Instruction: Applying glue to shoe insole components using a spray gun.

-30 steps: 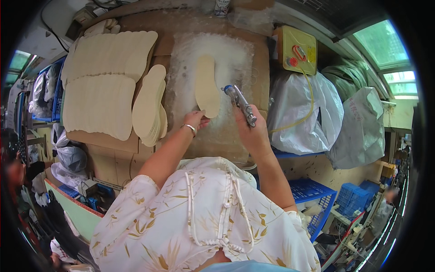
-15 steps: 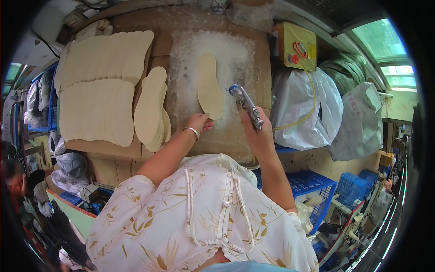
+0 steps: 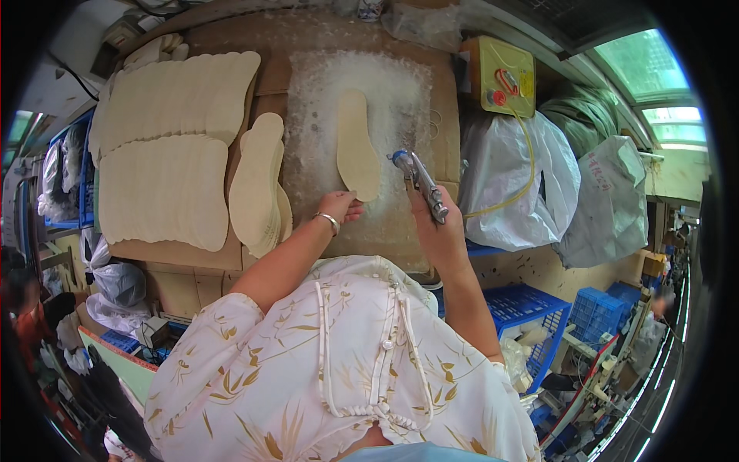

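We have one insole on our counter, right of the insole pile and left of the spray gun.

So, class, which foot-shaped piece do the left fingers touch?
The lone piece on the whitened patch; the left fingers touch its near end. The others overlap in rows and piles.

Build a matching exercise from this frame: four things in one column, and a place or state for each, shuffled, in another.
Things
1. Spray gun
2. Single insole
3. Yellow can
4. Silver bangle

Places and states
A. Around the left wrist
B. Gripped in the right hand
C. Right of the cardboard, a yellow hose at its near edge
D. On the white-coated patch, its near end at the left hand

Pairs: 1-B, 2-D, 3-C, 4-A
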`<action>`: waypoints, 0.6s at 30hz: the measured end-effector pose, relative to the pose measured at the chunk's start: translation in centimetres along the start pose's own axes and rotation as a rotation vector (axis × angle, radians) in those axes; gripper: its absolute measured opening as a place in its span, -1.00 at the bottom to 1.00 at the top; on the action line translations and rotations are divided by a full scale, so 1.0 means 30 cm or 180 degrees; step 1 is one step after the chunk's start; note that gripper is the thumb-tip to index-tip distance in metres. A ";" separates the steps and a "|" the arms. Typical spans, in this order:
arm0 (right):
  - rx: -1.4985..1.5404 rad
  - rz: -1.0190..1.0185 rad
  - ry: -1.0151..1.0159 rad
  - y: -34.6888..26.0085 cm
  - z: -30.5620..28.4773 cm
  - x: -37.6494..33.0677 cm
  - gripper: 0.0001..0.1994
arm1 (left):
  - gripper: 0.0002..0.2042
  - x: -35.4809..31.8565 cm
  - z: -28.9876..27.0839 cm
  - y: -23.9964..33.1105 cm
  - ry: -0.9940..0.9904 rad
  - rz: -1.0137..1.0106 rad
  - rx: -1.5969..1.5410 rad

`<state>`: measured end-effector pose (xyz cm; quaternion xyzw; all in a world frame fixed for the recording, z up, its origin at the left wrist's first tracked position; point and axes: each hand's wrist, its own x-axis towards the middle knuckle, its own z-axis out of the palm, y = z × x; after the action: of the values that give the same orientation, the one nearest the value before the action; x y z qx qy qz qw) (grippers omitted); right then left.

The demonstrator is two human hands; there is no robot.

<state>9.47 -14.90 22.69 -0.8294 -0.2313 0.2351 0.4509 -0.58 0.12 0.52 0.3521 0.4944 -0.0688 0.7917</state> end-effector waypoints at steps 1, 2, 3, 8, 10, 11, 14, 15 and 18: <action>0.0027 -0.0101 -0.0038 0.006 0.001 -0.006 -0.77 | -0.75 -0.002 0.002 0.001 0.0020 0.0000 0.0005; 0.0056 -0.0200 -0.0075 0.010 0.002 -0.010 -0.77 | -0.75 -0.003 0.005 0.001 0.0040 0.0000 0.0012; 0.0057 -0.0202 -0.0076 0.007 0.003 -0.011 -0.77 | -0.75 -0.003 0.005 0.000 0.0042 0.0001 0.0012; -0.0067 0.0025 -0.0007 0.013 -0.013 -0.003 -0.76 | -0.76 0.002 0.005 -0.005 0.0069 0.0025 -0.0021; -0.0086 -0.0062 -0.0037 0.017 -0.014 -0.022 -0.76 | -0.77 0.001 0.007 -0.009 0.0117 0.0046 -0.0039; -0.0106 -0.0146 -0.0067 0.019 -0.014 -0.030 -0.75 | -0.77 0.001 0.009 -0.011 0.0164 0.0066 -0.0057; -0.0107 -0.0300 -0.0115 0.026 -0.015 -0.041 -0.75 | -0.78 0.003 0.010 -0.016 0.0201 0.0068 -0.0025; -0.0104 -0.0300 -0.0110 0.026 -0.017 -0.036 -0.75 | -0.78 0.005 0.009 -0.017 0.0200 0.0070 -0.0020; 0.0054 -0.0098 -0.0032 0.024 -0.024 -0.024 -0.75 | -0.78 0.009 0.008 -0.018 0.0175 0.0097 -0.0008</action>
<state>9.47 -16.13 22.54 -0.8207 -0.2443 0.2342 0.4603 -0.51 -0.38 0.09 0.3604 0.5107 -0.0464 0.7792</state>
